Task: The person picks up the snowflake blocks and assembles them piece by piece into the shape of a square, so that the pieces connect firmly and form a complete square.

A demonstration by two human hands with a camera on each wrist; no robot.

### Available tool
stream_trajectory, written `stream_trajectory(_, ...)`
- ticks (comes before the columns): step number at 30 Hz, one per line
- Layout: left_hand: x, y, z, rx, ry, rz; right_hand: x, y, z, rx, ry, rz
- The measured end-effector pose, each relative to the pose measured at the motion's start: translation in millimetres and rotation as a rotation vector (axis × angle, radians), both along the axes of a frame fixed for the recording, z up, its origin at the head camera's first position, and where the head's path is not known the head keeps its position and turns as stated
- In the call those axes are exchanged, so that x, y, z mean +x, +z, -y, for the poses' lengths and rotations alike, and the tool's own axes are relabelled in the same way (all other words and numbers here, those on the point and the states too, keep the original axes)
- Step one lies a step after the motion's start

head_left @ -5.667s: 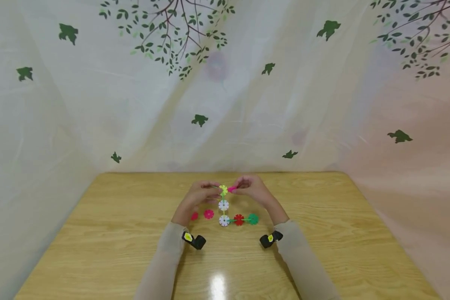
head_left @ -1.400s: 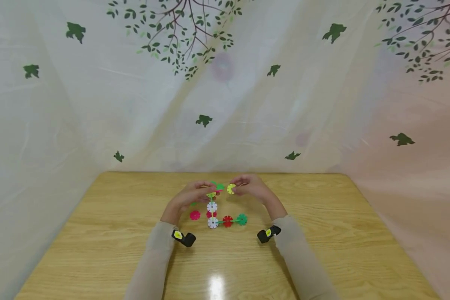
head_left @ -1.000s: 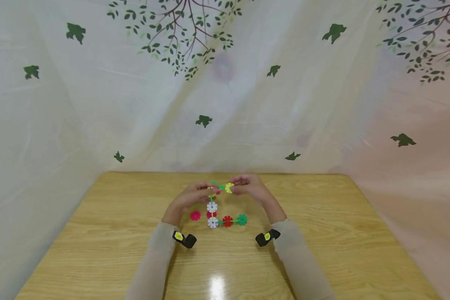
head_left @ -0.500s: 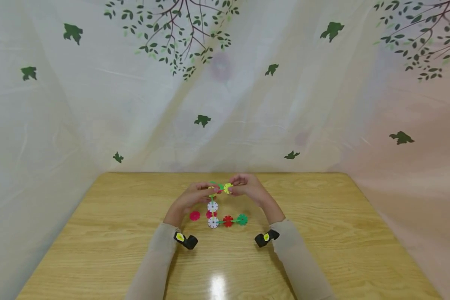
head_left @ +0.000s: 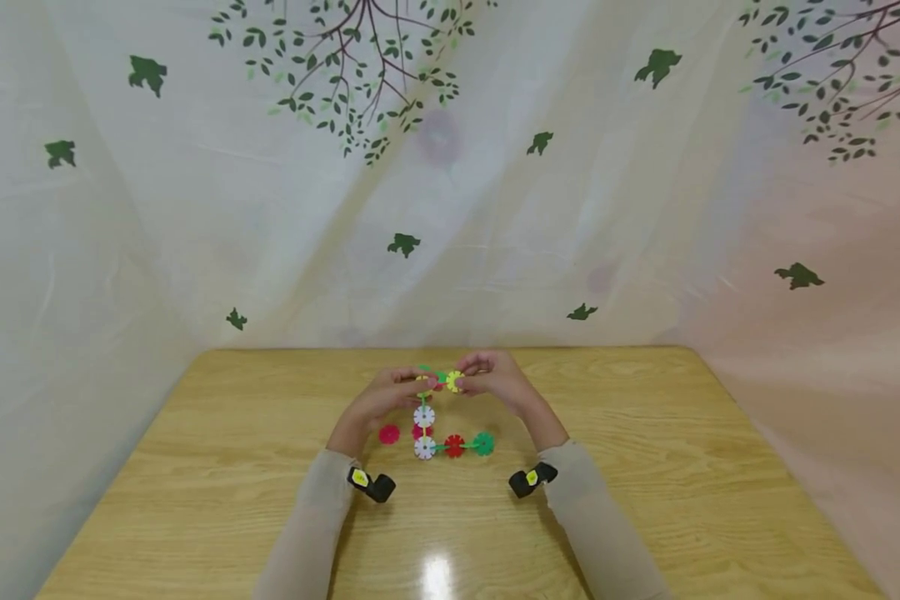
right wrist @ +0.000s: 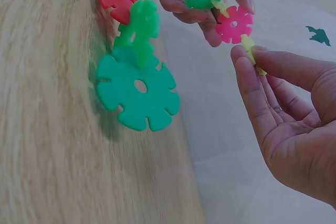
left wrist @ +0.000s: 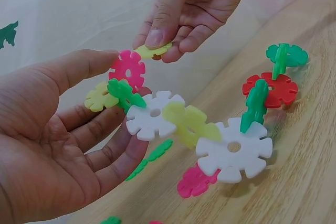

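My left hand [left wrist: 63,135] grips one end of a chain of slotted, flower-shaped plastic discs. Its fingertips hold a pink disc [left wrist: 127,69] beside a yellow disc [left wrist: 101,97] and a small green one [left wrist: 126,94]. From there the chain runs through a white disc [left wrist: 155,115] to another white disc [left wrist: 234,149], then turns to a red disc [left wrist: 270,89] and a green end disc [right wrist: 138,95]. Between thumb and fingers, my right hand [right wrist: 299,114] pinches a loose-edged yellow disc [right wrist: 248,49], which meets the pink disc's rim. Whether their slots are engaged, I cannot tell.
On the wooden table [head_left: 450,517] under the chain lie a pink disc [head_left: 389,434] and another pink disc [left wrist: 195,181]. Some green discs [left wrist: 152,158] are beside them. A patterned curtain [head_left: 495,208] hangs behind the table's far edge.
Earlier my right hand held a pink disc against the chain; now it holds a yellow one. Over the last second or so, this yellow disc has moved left to the pink disc.
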State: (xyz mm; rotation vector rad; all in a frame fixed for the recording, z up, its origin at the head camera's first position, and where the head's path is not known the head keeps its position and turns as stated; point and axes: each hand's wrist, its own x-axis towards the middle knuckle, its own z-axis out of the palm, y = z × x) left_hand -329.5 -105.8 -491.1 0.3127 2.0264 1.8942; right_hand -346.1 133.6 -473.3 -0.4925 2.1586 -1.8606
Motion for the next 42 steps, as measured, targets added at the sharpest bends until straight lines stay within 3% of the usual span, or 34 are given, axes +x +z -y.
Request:
stream_trajectory(15,4.0,3.0,-2.2,0.001,0.011,0.002,2.0,-1.0,2.0,-0.004,-0.007,-0.011)
stream_trajectory(27,3.1,3.7,-5.6,0.015,0.103,-0.003,2.3,-6.3,9.7,-0.079,-0.053,-0.037)
stream_trajectory(35,1.8,3.1,-5.6,0.015,0.095,0.001,3.8,-4.7,10.8,-0.094,-0.067,-0.021)
stream_trajectory(42,0.6,4.3,-3.0,-0.021,-0.003,0.005,3.3,-6.5,14.2,-0.066,0.006,0.0)
